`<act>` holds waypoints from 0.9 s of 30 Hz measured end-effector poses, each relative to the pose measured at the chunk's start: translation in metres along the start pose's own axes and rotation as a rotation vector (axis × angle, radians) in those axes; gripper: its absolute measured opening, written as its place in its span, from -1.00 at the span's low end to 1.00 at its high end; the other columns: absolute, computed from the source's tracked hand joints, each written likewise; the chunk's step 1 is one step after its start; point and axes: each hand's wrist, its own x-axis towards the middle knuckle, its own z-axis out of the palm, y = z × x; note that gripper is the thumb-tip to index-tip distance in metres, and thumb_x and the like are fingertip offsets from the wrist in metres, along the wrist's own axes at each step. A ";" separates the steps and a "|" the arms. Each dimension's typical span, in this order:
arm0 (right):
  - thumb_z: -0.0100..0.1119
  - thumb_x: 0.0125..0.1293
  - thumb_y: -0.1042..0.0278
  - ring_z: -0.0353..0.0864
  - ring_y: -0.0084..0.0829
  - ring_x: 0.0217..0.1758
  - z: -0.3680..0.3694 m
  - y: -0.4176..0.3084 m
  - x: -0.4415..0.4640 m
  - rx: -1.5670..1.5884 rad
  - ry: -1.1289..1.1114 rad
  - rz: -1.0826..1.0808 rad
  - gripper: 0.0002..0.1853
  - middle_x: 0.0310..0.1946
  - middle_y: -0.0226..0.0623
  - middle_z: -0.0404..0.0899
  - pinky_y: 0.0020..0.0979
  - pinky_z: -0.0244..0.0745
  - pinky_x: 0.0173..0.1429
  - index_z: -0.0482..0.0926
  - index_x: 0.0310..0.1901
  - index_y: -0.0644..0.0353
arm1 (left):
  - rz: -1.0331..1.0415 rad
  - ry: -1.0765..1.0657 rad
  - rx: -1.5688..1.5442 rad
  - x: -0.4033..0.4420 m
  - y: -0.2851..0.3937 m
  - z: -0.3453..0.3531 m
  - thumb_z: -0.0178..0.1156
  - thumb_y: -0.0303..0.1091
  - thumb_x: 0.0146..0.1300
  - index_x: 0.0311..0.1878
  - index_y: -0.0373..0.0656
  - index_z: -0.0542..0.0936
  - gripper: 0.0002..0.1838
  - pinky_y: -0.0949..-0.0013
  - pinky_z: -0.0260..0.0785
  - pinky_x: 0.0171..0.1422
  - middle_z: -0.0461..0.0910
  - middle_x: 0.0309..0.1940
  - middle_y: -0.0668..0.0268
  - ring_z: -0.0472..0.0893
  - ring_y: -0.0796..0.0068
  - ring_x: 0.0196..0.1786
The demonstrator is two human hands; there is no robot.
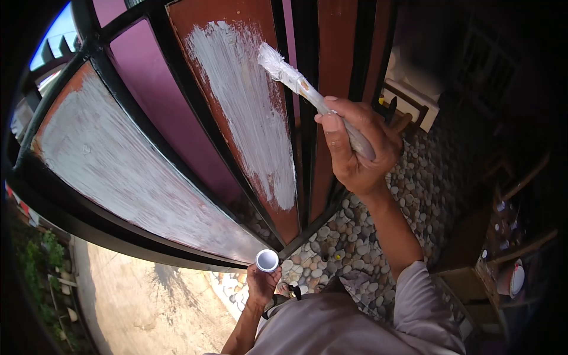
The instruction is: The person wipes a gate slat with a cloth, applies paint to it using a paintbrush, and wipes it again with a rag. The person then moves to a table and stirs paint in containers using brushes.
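My right hand [361, 139] is closed around the handle of a paintbrush [290, 77], whose bristles are coated in thick white paint. The brush tip is at the right edge of a reddish-brown gate panel [283, 222] with streaky white paint [248, 118] over much of it; whether it touches the panel I cannot tell. Low in the view, my left hand [262, 287] grips a small round cup [267, 260] with a white rim and pale contents. To the left, another panel [124, 154] is mostly covered in white strokes.
Black metal bars [177, 89] frame the panels, with a purple panel [160, 77] between them. Pebbled flooring [414, 189] lies below right, sunlit pavement [154, 296] below left. A wooden shelf [473, 290] with a white tub [512, 278] stands at right.
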 end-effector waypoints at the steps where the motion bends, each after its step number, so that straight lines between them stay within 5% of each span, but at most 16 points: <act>1: 0.13 0.26 0.53 0.70 -0.37 -0.31 0.002 0.000 -0.015 -0.005 -0.035 0.041 -0.83 -0.32 -0.15 0.64 -0.49 0.61 -0.30 0.55 -0.12 0.32 | 0.009 -0.006 0.002 0.000 0.000 0.000 0.00 -0.01 0.20 0.03 -0.26 0.43 -0.49 0.35 0.55 -0.07 0.61 -0.21 0.14 0.65 0.31 -0.26; 10: 0.23 0.16 0.55 0.62 -0.39 -0.49 -0.023 -0.013 -0.085 0.079 -0.307 0.262 -0.82 -0.47 -0.23 0.60 -0.45 0.49 -0.46 0.56 -0.18 0.28 | -0.010 0.003 0.013 -0.003 0.001 0.010 -0.01 -0.06 0.18 -0.03 -0.26 0.46 -0.54 0.35 0.55 -0.08 0.59 -0.20 0.11 0.63 0.28 -0.24; 14: 0.22 0.20 0.50 0.66 -0.44 -0.41 -0.025 -0.012 -0.023 0.076 0.009 0.126 -0.81 -0.39 -0.23 0.62 -0.50 0.51 -0.42 0.56 -0.14 0.29 | -0.040 0.001 0.034 0.002 -0.001 0.007 -0.03 -0.07 0.18 -0.03 -0.26 0.46 -0.54 0.35 0.55 -0.08 0.60 -0.20 0.10 0.63 0.29 -0.26; 19: 0.22 0.23 0.46 0.66 -0.43 -0.40 -0.001 -0.009 0.008 0.089 0.072 0.072 -0.79 -0.36 -0.24 0.62 -0.47 0.53 -0.39 0.55 -0.10 0.22 | -0.035 -0.012 0.021 0.004 -0.004 0.006 0.03 -0.01 0.19 0.01 -0.24 0.46 -0.50 0.33 0.55 -0.07 0.62 -0.22 0.13 0.65 0.28 -0.24; 27: 0.23 0.18 0.51 0.64 -0.36 -0.43 -0.002 -0.025 -0.150 0.063 -0.194 0.342 -0.81 -0.42 -0.21 0.61 -0.42 0.52 -0.38 0.56 -0.14 0.21 | -0.046 -0.028 0.074 0.001 -0.006 0.001 0.03 0.03 0.21 0.05 -0.24 0.43 -0.47 0.37 0.55 -0.08 0.61 -0.17 0.14 0.65 0.34 -0.22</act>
